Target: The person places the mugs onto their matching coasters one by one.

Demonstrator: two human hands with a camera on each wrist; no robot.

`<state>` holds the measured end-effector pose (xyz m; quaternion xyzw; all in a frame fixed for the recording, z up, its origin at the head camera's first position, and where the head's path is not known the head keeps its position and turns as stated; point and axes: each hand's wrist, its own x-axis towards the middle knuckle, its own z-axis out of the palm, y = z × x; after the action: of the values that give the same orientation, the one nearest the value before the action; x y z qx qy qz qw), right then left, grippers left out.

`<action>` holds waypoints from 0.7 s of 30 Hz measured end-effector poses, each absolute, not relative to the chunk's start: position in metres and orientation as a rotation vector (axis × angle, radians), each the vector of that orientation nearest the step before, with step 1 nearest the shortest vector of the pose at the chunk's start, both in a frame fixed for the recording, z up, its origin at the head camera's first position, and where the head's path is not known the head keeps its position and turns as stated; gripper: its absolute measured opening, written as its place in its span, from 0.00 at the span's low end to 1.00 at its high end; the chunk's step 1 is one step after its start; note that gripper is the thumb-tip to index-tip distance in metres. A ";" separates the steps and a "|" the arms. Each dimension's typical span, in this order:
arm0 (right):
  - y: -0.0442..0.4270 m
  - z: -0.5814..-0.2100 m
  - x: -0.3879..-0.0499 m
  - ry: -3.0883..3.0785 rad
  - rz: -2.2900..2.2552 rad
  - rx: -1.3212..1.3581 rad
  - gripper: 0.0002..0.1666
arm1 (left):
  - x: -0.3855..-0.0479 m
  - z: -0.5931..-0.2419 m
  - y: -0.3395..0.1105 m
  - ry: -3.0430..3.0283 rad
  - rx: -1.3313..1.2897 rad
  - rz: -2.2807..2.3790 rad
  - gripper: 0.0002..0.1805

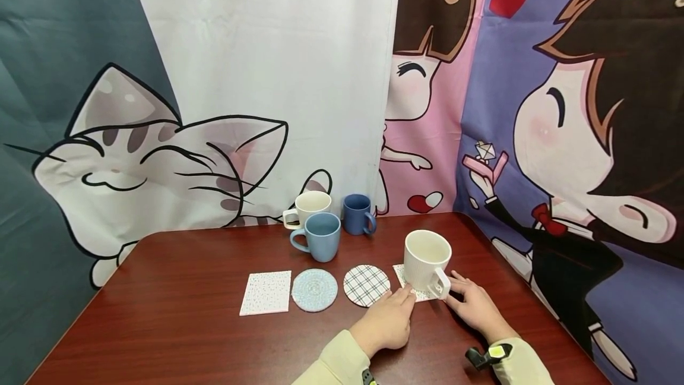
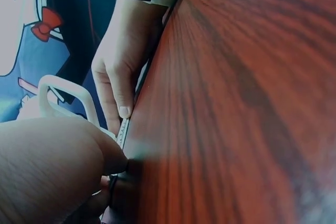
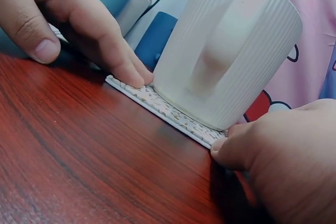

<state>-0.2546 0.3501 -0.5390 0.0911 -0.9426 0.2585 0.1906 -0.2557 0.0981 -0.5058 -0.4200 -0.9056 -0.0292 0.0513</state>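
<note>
A white ribbed mug (image 1: 426,257) stands upright on a speckled square coaster (image 3: 184,120) at the right of the table. My left hand (image 1: 386,321) rests its fingertips on the coaster's near left corner, beside the mug's base. On the other side, my right hand (image 1: 477,309) touches the coaster's right edge, its thumb at the near corner and its fingers stretched along the side. Neither hand grips the mug, whose handle points toward the near right. Left of the left hand lies a round plaid coaster (image 1: 366,285).
Further left lie a round light blue coaster (image 1: 314,290) and a square speckled coaster (image 1: 266,293). Behind them stand a light blue mug (image 1: 323,239), a white mug (image 1: 312,202) and a dark blue mug (image 1: 357,216). A printed cloth (image 1: 267,46) hangs behind the wooden table (image 1: 171,314).
</note>
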 end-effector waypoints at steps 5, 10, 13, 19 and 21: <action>0.349 -0.542 -0.257 -2.624 0.746 0.223 0.29 | -0.260 -0.508 0.098 -2.740 -1.278 -0.117 0.27; 0.345 -0.542 -0.261 -2.586 0.731 0.248 0.30 | -0.265 -0.508 0.098 -2.796 -1.254 -0.224 0.28; 0.343 -0.541 -0.262 -2.564 0.721 0.278 0.25 | -0.266 -0.508 0.097 -2.818 -1.257 -0.273 0.29; 0.344 -0.542 -0.260 -2.547 0.691 0.297 0.22 | -0.263 -0.505 0.097 -2.822 -1.275 -0.329 0.31; 0.345 -0.542 -0.260 -2.544 0.682 0.297 0.21 | -0.263 -0.504 0.097 -2.823 -1.280 -0.337 0.31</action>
<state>-0.2596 0.3447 -0.5420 0.1089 -0.9311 0.2494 0.2429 -0.2630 0.0972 -0.5042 -0.4105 -0.9054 -0.1080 0.0119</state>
